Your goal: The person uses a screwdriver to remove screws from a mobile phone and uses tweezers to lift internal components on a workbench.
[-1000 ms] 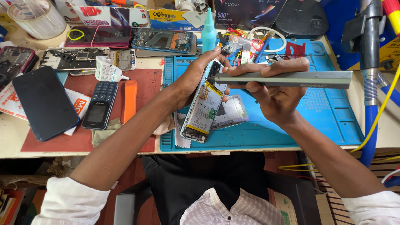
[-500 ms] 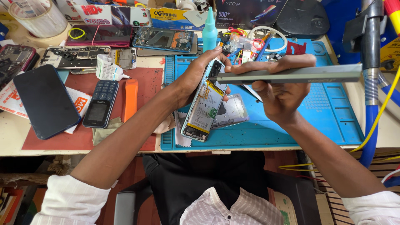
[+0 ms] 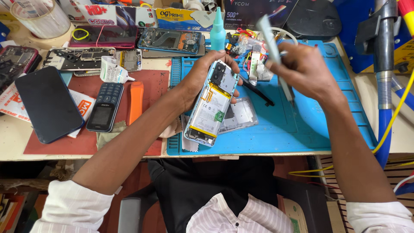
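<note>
My left hand (image 3: 202,77) grips an opened smartphone (image 3: 211,105) by its upper end, back side up, with the white battery and camera module showing. The phone leans over the blue work mat (image 3: 310,125), its lower end near the mat's front edge. My right hand (image 3: 304,71) is raised above the mat to the right of the phone and holds a thin grey phone back panel (image 3: 274,51), seen nearly edge-on and tilted upright. A clear plastic phone case (image 3: 239,114) lies on the mat just under and right of the phone.
A black tool (image 3: 256,92) lies on the mat. A red mat (image 3: 151,92) to the left carries an orange pry tool (image 3: 136,101), a keypad phone (image 3: 105,106), a dark smartphone (image 3: 47,103) and a glue tube (image 3: 113,71). Dismantled phones (image 3: 170,41), a teal bottle (image 3: 217,32) and boxes crowd the back. A blue hose (image 3: 386,125) hangs right.
My right hand has swung the grey panel from lying level across the mat to standing nearly upright, and moved up and right. The phone in my left hand stays in place.
</note>
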